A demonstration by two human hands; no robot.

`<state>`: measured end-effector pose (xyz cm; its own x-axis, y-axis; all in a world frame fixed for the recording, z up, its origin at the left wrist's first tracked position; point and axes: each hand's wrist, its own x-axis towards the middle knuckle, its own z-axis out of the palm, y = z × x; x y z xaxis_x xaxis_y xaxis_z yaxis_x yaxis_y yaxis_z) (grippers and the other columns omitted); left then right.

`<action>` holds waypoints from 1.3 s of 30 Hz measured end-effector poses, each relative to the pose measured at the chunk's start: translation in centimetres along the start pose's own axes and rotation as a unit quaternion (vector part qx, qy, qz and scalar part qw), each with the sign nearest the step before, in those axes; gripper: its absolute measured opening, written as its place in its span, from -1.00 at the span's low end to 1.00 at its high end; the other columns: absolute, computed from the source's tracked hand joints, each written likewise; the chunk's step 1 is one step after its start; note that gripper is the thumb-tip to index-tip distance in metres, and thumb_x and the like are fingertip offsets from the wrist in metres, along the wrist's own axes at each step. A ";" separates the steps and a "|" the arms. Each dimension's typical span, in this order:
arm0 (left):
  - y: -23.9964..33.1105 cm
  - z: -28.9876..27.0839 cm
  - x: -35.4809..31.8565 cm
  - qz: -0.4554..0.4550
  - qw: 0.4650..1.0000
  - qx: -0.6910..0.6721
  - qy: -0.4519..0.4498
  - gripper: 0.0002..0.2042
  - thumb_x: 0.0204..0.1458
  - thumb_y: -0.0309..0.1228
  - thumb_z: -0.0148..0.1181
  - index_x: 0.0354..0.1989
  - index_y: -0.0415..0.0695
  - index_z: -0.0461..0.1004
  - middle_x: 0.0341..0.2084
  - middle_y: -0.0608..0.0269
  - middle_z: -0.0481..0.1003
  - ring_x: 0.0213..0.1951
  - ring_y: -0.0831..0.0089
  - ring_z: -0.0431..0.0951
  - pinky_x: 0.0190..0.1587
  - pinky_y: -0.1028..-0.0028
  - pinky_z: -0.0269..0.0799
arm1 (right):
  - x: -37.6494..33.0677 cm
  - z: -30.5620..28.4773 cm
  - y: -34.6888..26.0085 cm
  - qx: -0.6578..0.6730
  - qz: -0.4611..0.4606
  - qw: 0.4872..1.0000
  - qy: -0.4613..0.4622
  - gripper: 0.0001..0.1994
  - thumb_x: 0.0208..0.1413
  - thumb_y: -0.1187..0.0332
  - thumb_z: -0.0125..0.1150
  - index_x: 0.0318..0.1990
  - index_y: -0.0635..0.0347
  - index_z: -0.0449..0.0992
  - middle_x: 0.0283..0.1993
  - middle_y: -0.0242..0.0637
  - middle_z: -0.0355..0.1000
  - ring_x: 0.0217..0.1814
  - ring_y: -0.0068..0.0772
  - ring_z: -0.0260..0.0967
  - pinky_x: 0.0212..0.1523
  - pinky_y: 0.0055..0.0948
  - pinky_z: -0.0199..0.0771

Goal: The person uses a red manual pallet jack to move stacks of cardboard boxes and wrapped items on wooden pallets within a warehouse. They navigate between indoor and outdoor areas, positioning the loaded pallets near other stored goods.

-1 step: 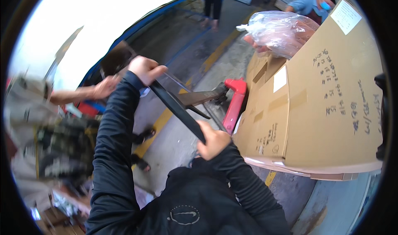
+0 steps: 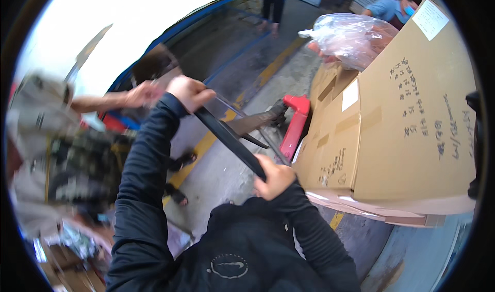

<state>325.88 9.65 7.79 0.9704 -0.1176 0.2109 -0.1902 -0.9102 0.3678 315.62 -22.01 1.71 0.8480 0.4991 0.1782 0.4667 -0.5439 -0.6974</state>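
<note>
Both my hands are closed round the black handle bar (image 2: 232,143) of a pallet jack. My left hand (image 2: 190,92) grips its far left end, and my right hand (image 2: 276,177) grips the near right end. From the bar a shaft runs right to the jack's red body (image 2: 295,121). Beyond that body stand large brown cardboard boxes (image 2: 407,111), with handwriting and white labels on them. The forks are out of sight. Left of my left hand, a co-worker's hand (image 2: 143,93) reaches out, smeared by motion; a brown flat piece (image 2: 159,65) is just beyond it.
A white-topped table (image 2: 129,19) with a blue edge fills the far left. The co-worker (image 2: 41,137) stands close on my left. A clear plastic bag (image 2: 353,39) of pinkish things lies on the boxes. Another person (image 2: 389,11) is behind them. A yellow line (image 2: 198,153) crosses the floor.
The handle bar and both my hands have shifted slightly right and down in the picture, my grip unchanged. The co-worker's hand has also moved a little right.
</note>
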 end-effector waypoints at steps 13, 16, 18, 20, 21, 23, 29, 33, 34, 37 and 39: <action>21.3 18.3 -28.1 -0.002 0.941 0.175 -0.291 -0.09 -0.24 0.62 -0.08 -0.47 -0.15 0.67 -0.56 -0.02 0.59 -0.40 0.04 0.64 -0.27 0.27 0.53 | -28.0 -1.6 15.0 -0.199 0.093 0.960 -0.173 -0.37 -0.05 -0.32 0.23 -0.44 0.20 0.61 -0.51 0.07 0.50 -0.37 0.16 0.52 -0.25 0.01 0.49; 23.7 20.7 -31.5 -0.051 0.932 0.188 -0.306 -0.27 -0.27 0.45 0.19 -0.40 -0.08 0.69 -0.46 0.04 0.63 -0.30 0.10 0.66 -0.17 0.28 0.53 | -32.1 -1.2 15.5 -0.178 0.047 0.976 -0.117 -0.36 -0.05 -0.31 0.22 -0.45 0.23 0.61 -0.50 0.10 0.50 -0.36 0.17 0.52 -0.24 -0.01 0.50; 25.2 22.5 -33.8 -0.080 0.931 0.220 -0.279 -0.38 -0.27 0.33 0.30 -0.36 -0.03 0.70 -0.40 0.08 0.65 -0.24 0.14 0.66 -0.14 0.28 0.52 | -34.9 -0.8 15.9 -0.225 0.053 0.965 -0.128 -0.35 -0.03 -0.34 0.18 -0.40 0.22 0.62 -0.48 0.07 0.52 -0.35 0.15 0.53 -0.21 -0.03 0.53; 26.9 24.0 -36.8 -0.105 0.924 0.196 -0.311 -0.50 -0.29 0.09 0.44 -0.29 -0.06 0.69 -0.34 0.11 0.66 -0.18 0.23 0.67 -0.12 0.33 0.53 | -37.9 -0.2 16.3 -0.237 0.053 0.960 -0.138 -0.33 -0.03 -0.35 0.15 -0.36 0.21 0.63 -0.46 0.06 0.54 -0.35 0.13 0.54 -0.21 -0.05 0.54; 27.6 24.4 -38.5 -0.096 0.920 0.177 -0.335 -0.52 -0.29 0.06 0.43 -0.29 -0.07 0.69 -0.35 0.11 0.66 -0.18 0.24 0.67 -0.11 0.33 0.52 | -39.4 0.1 16.3 -0.240 0.057 0.958 -0.147 -0.33 -0.02 -0.36 0.15 -0.35 0.21 0.64 -0.45 0.05 0.54 -0.35 0.12 0.55 -0.21 -0.05 0.54; 28.5 24.3 -41.6 -0.075 0.933 0.189 -0.297 -0.52 -0.25 0.14 0.33 -0.36 -0.04 0.69 -0.40 0.08 0.65 -0.26 0.17 0.67 -0.17 0.29 0.54 | -42.6 0.6 16.0 -0.234 0.058 0.957 -0.164 -0.32 -0.03 -0.37 0.14 -0.34 0.20 0.64 -0.45 0.04 0.55 -0.35 0.11 0.55 -0.21 -0.06 0.55; 30.3 18.7 -50.9 -0.037 0.913 0.217 -0.344 -0.50 -0.28 0.16 0.32 -0.44 -0.08 0.69 -0.47 0.04 0.63 -0.32 0.12 0.66 -0.23 0.26 0.56 | -52.2 2.7 8.6 -0.229 0.061 0.951 -0.198 -0.20 -0.02 -0.51 -0.02 -0.37 0.19 0.64 -0.46 0.02 0.54 -0.34 0.14 0.55 -0.24 -0.05 0.53; 30.6 12.4 -57.8 -0.001 0.890 0.257 -0.376 -0.49 -0.25 0.18 0.30 -0.44 -0.08 0.69 -0.50 0.05 0.62 -0.35 0.12 0.67 -0.24 0.27 0.57 | -58.1 5.4 -0.8 -0.193 0.120 0.947 -0.228 -0.11 0.00 -0.55 -0.15 -0.20 0.23 0.62 -0.35 0.05 0.57 -0.23 0.11 0.57 -0.12 -0.01 0.52; 30.5 10.9 -59.4 0.009 0.890 0.251 -0.380 -0.49 -0.25 0.19 0.27 -0.45 -0.07 0.69 -0.52 0.05 0.62 -0.36 0.12 0.66 -0.25 0.26 0.56 | -59.2 5.9 -3.1 -0.193 0.111 0.953 -0.206 -0.12 0.01 -0.55 -0.15 -0.22 0.23 0.63 -0.35 0.04 0.57 -0.23 0.11 0.57 -0.12 -0.02 0.52; 30.2 6.9 -63.6 0.025 0.891 0.226 -0.393 -0.48 -0.22 0.24 0.23 -0.48 -0.02 0.68 -0.56 0.08 0.60 -0.40 0.12 0.65 -0.28 0.25 0.55 | -62.0 6.5 -8.8 -0.155 0.148 0.943 -0.253 -0.16 0.01 -0.53 -0.12 -0.31 0.21 0.63 -0.37 0.04 0.57 -0.27 0.09 0.56 -0.13 -0.04 0.52; 30.0 5.0 -66.1 0.023 0.891 0.249 -0.380 -0.46 -0.21 0.27 0.21 -0.46 0.00 0.69 -0.57 0.10 0.60 -0.42 0.12 0.65 -0.29 0.25 0.55 | -63.4 6.0 -11.4 -0.130 0.137 0.947 -0.260 -0.17 0.02 -0.52 -0.11 -0.35 0.20 0.63 -0.39 0.02 0.57 -0.30 0.08 0.56 -0.15 -0.05 0.53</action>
<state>256.73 -11.84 0.35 0.8199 -0.2225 -0.5275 -0.3272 -0.9382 -0.1127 255.02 -43.39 -5.81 0.7390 0.5432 -0.3985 0.3508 -0.8153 -0.4607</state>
